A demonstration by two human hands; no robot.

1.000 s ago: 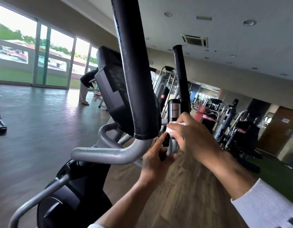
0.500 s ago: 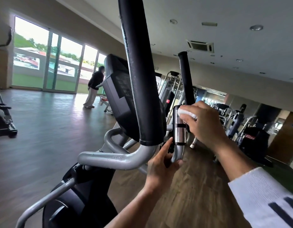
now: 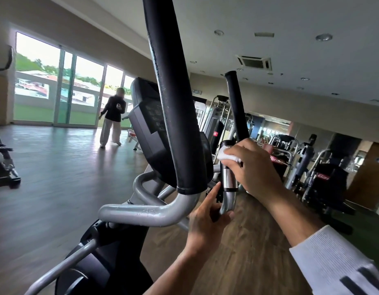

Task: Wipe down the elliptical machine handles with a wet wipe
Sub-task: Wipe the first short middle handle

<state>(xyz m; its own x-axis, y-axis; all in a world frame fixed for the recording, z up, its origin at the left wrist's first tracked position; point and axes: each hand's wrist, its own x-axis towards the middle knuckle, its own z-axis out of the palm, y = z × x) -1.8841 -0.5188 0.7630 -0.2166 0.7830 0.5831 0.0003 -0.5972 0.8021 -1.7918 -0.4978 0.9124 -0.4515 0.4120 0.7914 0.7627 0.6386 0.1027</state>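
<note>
The right hand [image 3: 255,170] is clenched around a white wet wipe [image 3: 228,154], pressing it against the top of the short chrome sensor handle [image 3: 228,179], which stands upright just beside the console [image 3: 154,133]. Half a second ago the wipe sat at the same spot on the grip; a second ago it was lower, near the bend. The left hand [image 3: 205,222] grasps the grey curved tube [image 3: 227,204] just below that handle, index finger stretched up along it, as it did before. The near black foam handle [image 3: 173,99] rises in front, the far black foam handle [image 3: 236,107] behind the right hand. A white striped sleeve [image 3: 337,265] covers the right forearm. By the glass doors [image 3: 63,90], another person [image 3: 113,118] now stands upright, facing this way, having been bent over a second ago
</note>
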